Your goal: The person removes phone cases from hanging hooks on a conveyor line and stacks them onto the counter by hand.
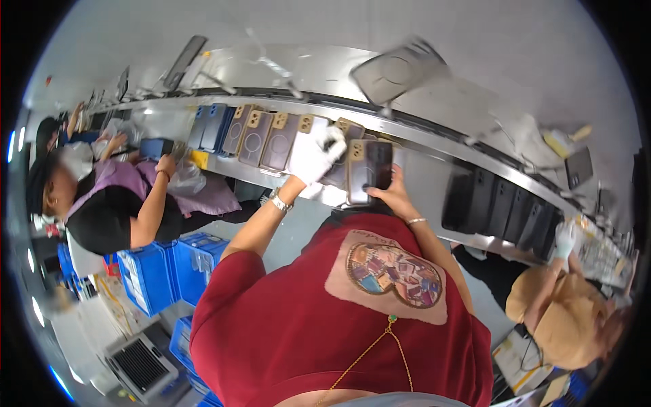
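Note:
My right hand [395, 195], bare with a bracelet at the wrist, grips a phone case [357, 178] with gold camera rings, together with a dark phone-shaped slab [381, 163] beside it. Left of it, my left hand [313, 156] wears a white glove, its fingers curled over the row of cases. What those fingers hold, if anything, I cannot make out. A greyish-purple case [347, 129] with a gold camera block lies just beyond the glove. Further left, several similar cases [279, 146] with ring outlines lie side by side on the metal bench.
Dark blue cases [215, 127] lie at the row's left end, black cases [498, 200] to the right. A rail [298, 102] runs behind, with a clear case on a stand [399, 71]. Co-workers sit left [122, 197] and right [559, 308]. Blue crates [152, 278] stand at lower left.

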The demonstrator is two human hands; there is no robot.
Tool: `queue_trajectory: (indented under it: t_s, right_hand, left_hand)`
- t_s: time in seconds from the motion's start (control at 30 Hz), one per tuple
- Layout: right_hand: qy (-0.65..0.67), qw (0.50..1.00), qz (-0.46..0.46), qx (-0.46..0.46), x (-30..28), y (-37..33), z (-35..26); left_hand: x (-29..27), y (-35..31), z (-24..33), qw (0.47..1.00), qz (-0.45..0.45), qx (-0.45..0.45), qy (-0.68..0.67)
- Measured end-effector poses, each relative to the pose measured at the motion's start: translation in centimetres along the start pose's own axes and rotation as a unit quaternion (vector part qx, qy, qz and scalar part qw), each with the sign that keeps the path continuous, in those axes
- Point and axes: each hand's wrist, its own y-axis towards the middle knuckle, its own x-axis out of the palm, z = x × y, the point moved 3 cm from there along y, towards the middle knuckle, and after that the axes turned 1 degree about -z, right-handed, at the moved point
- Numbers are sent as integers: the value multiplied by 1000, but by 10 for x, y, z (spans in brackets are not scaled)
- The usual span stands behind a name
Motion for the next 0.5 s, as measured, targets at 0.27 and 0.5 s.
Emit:
queue_trajectory:
  t_s: [0.27,0.5]
  right_hand:
    - [-16,994,-33,-103,-37,-66,-148]
    - [-143,955,96,-242,-94,-12,-301]
  left_hand:
    - [-89,94,17,930,361,-59,-42]
    - [-18,183,51,959,11,-10,-283]
